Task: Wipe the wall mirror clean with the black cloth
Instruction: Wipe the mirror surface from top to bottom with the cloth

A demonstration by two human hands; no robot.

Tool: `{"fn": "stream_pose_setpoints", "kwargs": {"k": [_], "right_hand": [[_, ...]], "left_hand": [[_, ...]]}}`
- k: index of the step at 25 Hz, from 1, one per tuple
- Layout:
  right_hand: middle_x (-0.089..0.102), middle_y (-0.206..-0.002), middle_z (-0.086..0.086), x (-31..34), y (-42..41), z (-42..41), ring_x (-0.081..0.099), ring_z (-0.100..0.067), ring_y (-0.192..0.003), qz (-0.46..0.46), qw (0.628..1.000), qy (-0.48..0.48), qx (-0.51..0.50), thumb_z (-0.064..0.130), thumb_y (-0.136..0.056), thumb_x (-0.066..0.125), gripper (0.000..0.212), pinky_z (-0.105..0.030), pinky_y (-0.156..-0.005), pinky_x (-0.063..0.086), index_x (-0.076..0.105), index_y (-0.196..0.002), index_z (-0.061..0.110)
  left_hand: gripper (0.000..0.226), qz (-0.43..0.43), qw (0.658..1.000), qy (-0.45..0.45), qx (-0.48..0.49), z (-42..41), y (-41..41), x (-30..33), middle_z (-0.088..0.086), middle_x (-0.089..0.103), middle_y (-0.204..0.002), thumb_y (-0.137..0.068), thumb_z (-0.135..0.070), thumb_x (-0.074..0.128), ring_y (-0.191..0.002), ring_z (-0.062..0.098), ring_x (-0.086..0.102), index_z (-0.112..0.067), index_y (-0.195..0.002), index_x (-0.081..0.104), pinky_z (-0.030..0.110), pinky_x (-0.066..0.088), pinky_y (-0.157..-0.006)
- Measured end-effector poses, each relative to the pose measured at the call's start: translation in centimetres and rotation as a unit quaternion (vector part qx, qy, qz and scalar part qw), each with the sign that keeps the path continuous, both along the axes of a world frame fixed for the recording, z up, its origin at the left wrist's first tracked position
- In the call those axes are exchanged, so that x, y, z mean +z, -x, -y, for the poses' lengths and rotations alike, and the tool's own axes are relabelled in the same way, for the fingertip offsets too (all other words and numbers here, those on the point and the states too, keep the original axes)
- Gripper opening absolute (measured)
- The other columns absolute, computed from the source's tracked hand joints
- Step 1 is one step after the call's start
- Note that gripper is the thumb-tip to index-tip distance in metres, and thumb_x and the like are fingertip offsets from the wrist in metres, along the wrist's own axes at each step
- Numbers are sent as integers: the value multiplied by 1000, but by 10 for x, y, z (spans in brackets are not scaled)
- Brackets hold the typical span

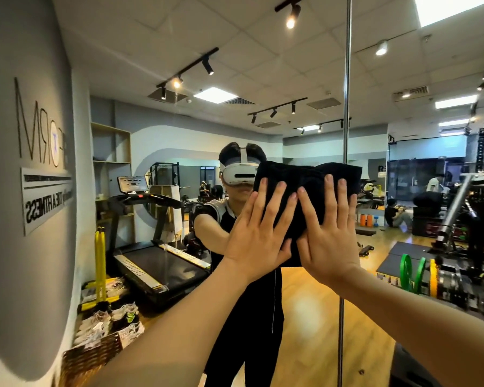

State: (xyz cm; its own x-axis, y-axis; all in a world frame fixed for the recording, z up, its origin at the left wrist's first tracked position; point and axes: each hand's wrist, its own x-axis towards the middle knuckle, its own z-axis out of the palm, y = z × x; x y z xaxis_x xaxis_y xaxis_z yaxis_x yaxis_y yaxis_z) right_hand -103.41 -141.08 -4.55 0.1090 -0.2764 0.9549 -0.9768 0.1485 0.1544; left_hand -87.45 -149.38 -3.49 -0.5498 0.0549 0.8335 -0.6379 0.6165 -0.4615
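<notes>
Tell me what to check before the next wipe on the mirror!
1. Cloth flat on the mirror: ok, it lies spread on the glass.
2. Left hand on the cloth: ok, fingers straight, pressing its lower left part.
3. Right hand on the cloth: ok, fingers straight, pressing its lower right part.
4. Hands side by side: ok, close together, thumbs near each other.
5. Cloth near the mirror's seam: ok, its right edge reaches the vertical strip.
6. Glass already clean: cannot tell, no smears show clearly.
</notes>
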Motion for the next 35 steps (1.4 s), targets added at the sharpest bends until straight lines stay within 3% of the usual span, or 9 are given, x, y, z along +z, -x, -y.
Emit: {"fn": "stream_pose_setpoints", "kwargs": {"k": [9, 15, 21, 29, 35], "right_hand": [[2, -169, -29, -9, -76, 37, -3, -49, -156, 14, 1000, 15, 11, 41, -93, 38, 77, -65, -125, 3, 20, -165, 19], [5, -169, -28, -10, -140, 64, -1, -49, -156, 16, 999, 21, 23, 43, -92, 38, 76, -64, -125, 2, 27, -163, 19], [6, -169, -27, -10, -221, 96, 2, -48, -156, 13, 999, 11, 36, 43, -89, 43, 80, -64, -125, 6, 25, -164, 22], [5, -169, -27, -11, -356, 152, -1, -46, -156, -8, 998, -1, 70, 46, -89, 44, 81, -60, -125, -2, 23, -164, 23], [1, -169, -27, -13, -441, 186, -4, -47, -157, -8, 996, -24, 87, 47, -89, 43, 84, -60, -125, -6, 19, -165, 23]], "left_hand": [[83, 21, 999, 11, 23, 30, -82, 0, 21, 11, -166, -91, -44, 52, -154, 47, 12, -10, -161, 23, 56, 24, -123], [88, 27, 999, 11, 39, 57, -145, -3, 21, 8, -166, -91, -44, 53, -155, 46, 7, -10, -162, 14, 55, 14, -127], [88, 37, 997, 10, 60, 89, -230, -3, 23, 7, -166, -91, -44, 53, -154, 48, 7, -7, -161, 14, 58, 17, -125], [90, 25, 995, 11, 100, 140, -368, -10, 25, 5, -165, -93, -44, 53, -154, 48, 5, -7, -161, 6, 58, 14, -126], [84, 8, 995, 7, 103, 171, -452, -12, 27, 10, -164, -95, -43, 54, -154, 49, 9, -2, -159, 17, 59, 16, -125]]}}
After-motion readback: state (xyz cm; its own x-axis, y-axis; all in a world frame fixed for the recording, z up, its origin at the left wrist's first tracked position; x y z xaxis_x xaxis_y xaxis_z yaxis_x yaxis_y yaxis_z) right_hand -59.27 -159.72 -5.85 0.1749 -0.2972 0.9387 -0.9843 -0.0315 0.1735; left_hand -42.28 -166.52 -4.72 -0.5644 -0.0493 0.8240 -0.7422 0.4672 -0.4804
